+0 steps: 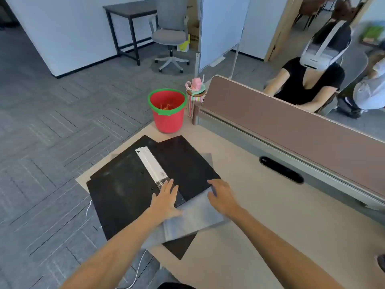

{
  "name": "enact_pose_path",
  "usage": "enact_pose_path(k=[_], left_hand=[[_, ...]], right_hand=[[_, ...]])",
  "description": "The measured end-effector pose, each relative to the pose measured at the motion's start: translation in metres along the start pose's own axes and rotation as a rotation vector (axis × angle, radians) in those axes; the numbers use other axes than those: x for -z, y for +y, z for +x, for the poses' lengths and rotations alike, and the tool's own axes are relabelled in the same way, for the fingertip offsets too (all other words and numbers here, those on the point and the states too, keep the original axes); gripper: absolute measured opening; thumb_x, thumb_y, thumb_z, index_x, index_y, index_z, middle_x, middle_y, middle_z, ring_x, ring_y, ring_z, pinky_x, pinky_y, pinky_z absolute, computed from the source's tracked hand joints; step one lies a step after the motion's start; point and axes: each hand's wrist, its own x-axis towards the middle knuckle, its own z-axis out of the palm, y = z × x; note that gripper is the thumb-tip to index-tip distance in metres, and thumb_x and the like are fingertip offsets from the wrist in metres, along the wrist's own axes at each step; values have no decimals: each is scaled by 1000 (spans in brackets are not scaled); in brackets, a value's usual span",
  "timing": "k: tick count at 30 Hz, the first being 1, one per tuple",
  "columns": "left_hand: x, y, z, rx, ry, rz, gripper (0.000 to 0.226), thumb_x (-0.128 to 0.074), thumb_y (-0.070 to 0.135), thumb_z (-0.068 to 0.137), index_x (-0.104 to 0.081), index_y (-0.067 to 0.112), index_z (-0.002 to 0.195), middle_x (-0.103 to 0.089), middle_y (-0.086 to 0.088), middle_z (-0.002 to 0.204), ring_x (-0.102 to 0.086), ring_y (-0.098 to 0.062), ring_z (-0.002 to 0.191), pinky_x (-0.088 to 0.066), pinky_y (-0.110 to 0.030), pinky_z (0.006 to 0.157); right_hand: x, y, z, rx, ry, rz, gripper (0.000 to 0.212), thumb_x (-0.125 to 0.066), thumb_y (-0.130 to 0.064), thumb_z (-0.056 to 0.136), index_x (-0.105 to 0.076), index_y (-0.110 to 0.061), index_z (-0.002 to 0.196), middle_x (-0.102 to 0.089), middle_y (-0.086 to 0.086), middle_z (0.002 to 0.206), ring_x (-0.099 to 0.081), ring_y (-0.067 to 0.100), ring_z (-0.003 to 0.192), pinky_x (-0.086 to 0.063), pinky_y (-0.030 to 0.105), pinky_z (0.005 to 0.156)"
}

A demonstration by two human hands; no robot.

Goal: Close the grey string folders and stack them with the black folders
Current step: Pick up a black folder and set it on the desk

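Black folders [125, 188] lie overlapped at the left corner of the beige desk [260, 215], one with a white spine label [151, 165]. A grey string folder [193, 217] lies partly under the upper black folder, and its near part sticks out toward me. Another grey edge [208, 159] shows beside the far black folder. My left hand [165, 200] rests flat with spread fingers on the black folder's spine and the grey folder's edge. My right hand [223, 195] presses on the grey folder where it meets the black cover. I cannot tell whether either hand grips anything.
A red bucket with a green rim [167, 110] stands at the desk's far corner, beside a striped cup with a pink lid [195, 94]. A brown partition [291, 122] runs along the right. A person wearing a headset sits behind it. A black cable slot [281, 169] is in the desk.
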Motion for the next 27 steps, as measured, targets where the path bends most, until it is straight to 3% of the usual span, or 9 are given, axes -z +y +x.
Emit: enact_pose_path(k=[5, 11, 13, 16, 18, 20, 22, 24, 27], left_hand=[[-11, -11, 6, 58, 18, 73, 89, -62, 37, 89, -3, 24, 155, 15, -4, 163, 14, -29, 150, -22, -66, 111], [4, -5, 4, -6, 112, -80, 65, -51, 23, 95, -21, 24, 153, 2, 0, 164, 10, -25, 151, -27, -62, 113], [14, -4, -1, -55, 210, -132, 57, -50, 25, 95, -33, 24, 149, -8, 1, 164, 3, -22, 152, -37, -53, 111], [26, -2, -10, -114, 352, -149, 47, -49, 24, 96, -46, 24, 143, -22, 5, 161, -7, -18, 151, -47, -42, 105], [31, -1, -18, -148, 424, -144, 44, -48, 24, 96, -50, 26, 140, -29, 8, 159, -13, -16, 150, -48, -42, 103], [34, -2, -25, -200, 495, -118, 41, -49, 22, 96, -55, 26, 137, -35, 9, 156, -20, -15, 149, -52, -41, 99], [36, -1, -32, -251, 542, -99, 39, -49, 21, 96, -58, 26, 133, -39, 9, 153, -25, -15, 147, -55, -39, 93], [39, 0, -38, -268, 561, -91, 37, -50, 24, 97, -57, 27, 133, -40, 9, 152, -28, -14, 145, -57, -39, 91], [48, 1, -45, -208, 478, -223, 47, -52, 41, 96, -45, 32, 141, -25, 11, 158, -19, -10, 145, -49, -41, 101]], right_hand=[[-11, 10, -15, -42, -189, -184, 49, -47, -22, 94, -41, -19, 142, -39, 5, 150, -39, 24, 135, -32, 34, 111], [-11, 20, 0, -162, -156, -20, 44, -49, -26, 92, -49, -13, 134, -54, 11, 136, -52, 29, 121, -44, 42, 102], [-4, 15, 8, -292, -127, 226, 47, -48, -37, 93, -49, -10, 132, -57, 14, 131, -55, 31, 116, -46, 42, 99], [8, 11, 21, -615, -131, 1020, 62, -41, -56, 94, -42, -14, 139, -49, 14, 142, -50, 35, 127, -41, 46, 105], [14, 12, 27, -675, -143, 1349, 67, -40, -57, 93, -32, -16, 144, -46, 13, 144, -53, 36, 124, -44, 48, 103], [15, 8, 32, -681, -135, 1451, 59, -45, -47, 95, -32, -13, 142, -53, 14, 136, -63, 34, 106, -52, 45, 90], [15, -6, 34, -691, -104, 1455, 45, -52, -31, 96, -41, -9, 135, -59, 15, 121, -68, 30, 87, -60, 39, 68], [15, -18, 38, -658, -45, 1492, 35, -49, -9, 96, -45, -6, 131, -61, 18, 117, -69, 29, 81, -60, 34, 52], [20, -27, 42, -571, 48, 1568, 40, -42, 9, 93, -47, -7, 130, -58, 18, 123, -67, 28, 82, -60, 31, 52]])
